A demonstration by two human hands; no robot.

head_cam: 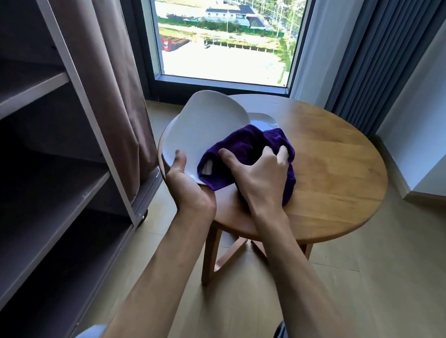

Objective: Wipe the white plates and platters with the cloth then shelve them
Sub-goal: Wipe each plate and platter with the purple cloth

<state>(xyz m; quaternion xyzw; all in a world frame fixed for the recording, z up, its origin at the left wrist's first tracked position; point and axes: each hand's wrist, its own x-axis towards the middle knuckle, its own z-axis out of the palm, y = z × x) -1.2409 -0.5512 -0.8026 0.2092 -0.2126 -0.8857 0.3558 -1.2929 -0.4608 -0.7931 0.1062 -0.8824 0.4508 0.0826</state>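
Presently the left hand (183, 184) grips one tilted white oval platter (204, 133); the right hand (259, 175) clutches one purple cloth (245, 149) against it, and a second white plate (263, 121) rests on the round wooden table (333, 172).

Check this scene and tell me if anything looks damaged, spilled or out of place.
Nothing stands out. The left hand holds a white platter tilted up while the right hand presses the purple cloth on it. Another white plate lies flat on the round table. No chips or spills show.
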